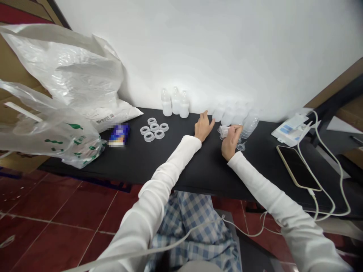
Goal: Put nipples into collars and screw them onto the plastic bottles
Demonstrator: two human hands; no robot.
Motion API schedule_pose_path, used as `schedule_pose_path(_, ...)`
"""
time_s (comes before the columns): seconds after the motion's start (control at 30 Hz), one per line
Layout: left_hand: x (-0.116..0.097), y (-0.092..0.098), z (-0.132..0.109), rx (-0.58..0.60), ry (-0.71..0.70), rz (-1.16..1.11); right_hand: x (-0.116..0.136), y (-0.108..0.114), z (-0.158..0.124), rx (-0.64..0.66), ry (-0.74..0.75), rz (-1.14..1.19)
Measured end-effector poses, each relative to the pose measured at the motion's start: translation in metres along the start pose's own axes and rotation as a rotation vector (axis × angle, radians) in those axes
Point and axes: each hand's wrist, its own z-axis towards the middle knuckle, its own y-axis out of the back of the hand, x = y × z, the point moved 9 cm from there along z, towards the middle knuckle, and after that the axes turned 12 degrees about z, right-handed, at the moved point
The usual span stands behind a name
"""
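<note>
Small clear plastic piece [224,131], ribbed and cup-like, held up off the tabletop, pinched between the thumb and fingertips [236,130] of the right hand [231,141], fingers curled closed around it, a grip suited to turning so small a part for a close look. Just under that hand, more clear parts on the tabletop, among them a thin ring [241,147] (exact shapes lost behind the fingers). Left hand [204,126] nearby, palm down on the black table [170,160], fingers loosely spread and empty, tips just short of a row of translucent bottles [227,115] along the wall. Beside that row, a tilted stack of nested clear cups [250,126], probably nested to save room. Farther left, three upright milky bottles [172,102] shoulder to shoulder and a tight cluster of clear screw rings [154,128], like kept with like, apparently for easy reaching. Past those, a blurred blue packet [119,135], a white plastic bag [65,68] and a green-printed plastic bag [48,128], heaped at the table's left end, well away from the small parts. At the right end, a phone [297,168] on a white charging cable [317,151] and a flat white box [292,130], set apart too. White sleeves [176,158] on both arms; checked trousers [193,226] below the table edge, red tile floor [56,226] beneath.
</note>
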Motion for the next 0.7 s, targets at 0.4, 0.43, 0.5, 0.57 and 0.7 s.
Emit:
schedule_pose_path(0.4,0.005,-0.036,0.026,0.279,-0.082,0.184,0.008,0.002,0.016,0.001,0.076,-0.092)
schedule_pose_path(0.43,0.006,-0.033,0.026,0.261,-0.07,0.168,0.006,0.002,0.016,0.006,0.071,-0.097)
schedule_pose_path(0.5,0.006,-0.029,0.024,0.226,-0.071,0.131,0.002,0.003,0.018,0.007,0.061,-0.1)
schedule_pose_path(0.57,0.002,-0.029,0.024,0.215,-0.106,0.106,0.0,0.005,0.02,-0.008,0.051,-0.094)
schedule_pose_path(0.7,-0.013,-0.042,0.028,0.298,-0.176,0.126,-0.001,0.01,0.023,-0.058,0.062,-0.092)
